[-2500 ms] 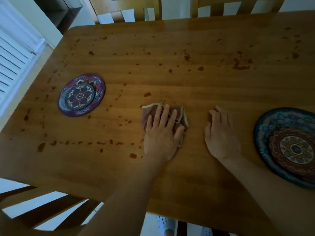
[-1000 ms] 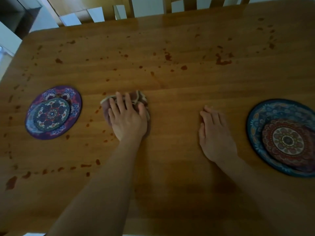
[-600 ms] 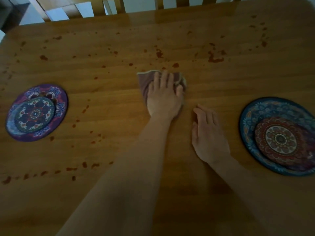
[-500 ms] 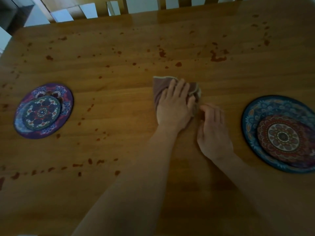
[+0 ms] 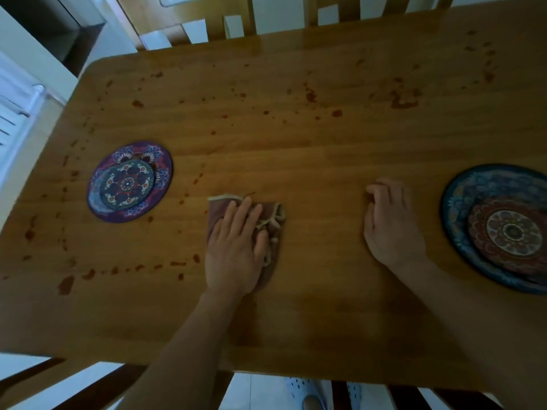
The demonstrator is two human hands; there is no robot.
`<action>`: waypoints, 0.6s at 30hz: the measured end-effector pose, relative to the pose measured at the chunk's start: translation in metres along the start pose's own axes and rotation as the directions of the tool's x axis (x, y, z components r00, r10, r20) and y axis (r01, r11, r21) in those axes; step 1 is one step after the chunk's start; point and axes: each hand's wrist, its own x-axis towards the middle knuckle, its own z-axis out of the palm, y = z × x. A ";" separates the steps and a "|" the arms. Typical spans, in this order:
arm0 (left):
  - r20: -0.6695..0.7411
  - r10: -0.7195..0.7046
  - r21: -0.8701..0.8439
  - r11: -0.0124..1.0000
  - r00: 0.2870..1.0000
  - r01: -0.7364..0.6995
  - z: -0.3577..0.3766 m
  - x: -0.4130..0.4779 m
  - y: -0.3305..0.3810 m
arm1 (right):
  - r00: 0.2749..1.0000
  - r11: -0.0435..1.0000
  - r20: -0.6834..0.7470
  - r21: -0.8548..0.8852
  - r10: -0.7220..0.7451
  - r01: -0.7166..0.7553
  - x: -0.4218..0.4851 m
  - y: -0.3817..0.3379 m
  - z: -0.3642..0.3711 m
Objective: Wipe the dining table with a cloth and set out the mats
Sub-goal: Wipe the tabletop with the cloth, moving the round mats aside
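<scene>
- Cloth (image 5: 273,220), brownish with a pale hem, lies bunched on the counter (image 5: 296,149) near the front middle. The left hand (image 5: 236,250) presses it flat, its grip open with straight fingers.
- Right hand (image 5: 390,229) rests on bare wood well to the right, its grip loosely curled and holding nothing.
- A round purple mat (image 5: 129,181) sits toward the left edge. A blue mat (image 5: 461,202) by the right edge carries a smaller red mat (image 5: 513,232).
- Open wood lies between the hands and beyond them.
- Reddish spots (image 5: 402,102) dot the far and left parts.
- A chair back (image 5: 236,22) stands at the far edge.
</scene>
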 end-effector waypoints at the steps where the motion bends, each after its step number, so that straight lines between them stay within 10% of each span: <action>1: -0.009 -0.051 0.006 0.999 0.999 0.051 -0.002 0.006 -0.005 | 1.000 1.000 0.006 0.000 -0.002 0.002 0.000 0.000 0.000; 8: -0.033 -0.358 -0.058 0.933 0.933 0.356 0.005 0.077 0.023 | 0.999 0.999 0.052 -0.033 -0.012 0.013 0.005 -0.001 0.001; 18: -0.072 -0.034 -0.083 0.996 0.997 0.028 0.021 0.036 0.124 | 0.996 0.995 0.082 -0.086 -0.033 0.040 0.004 -0.002 -0.002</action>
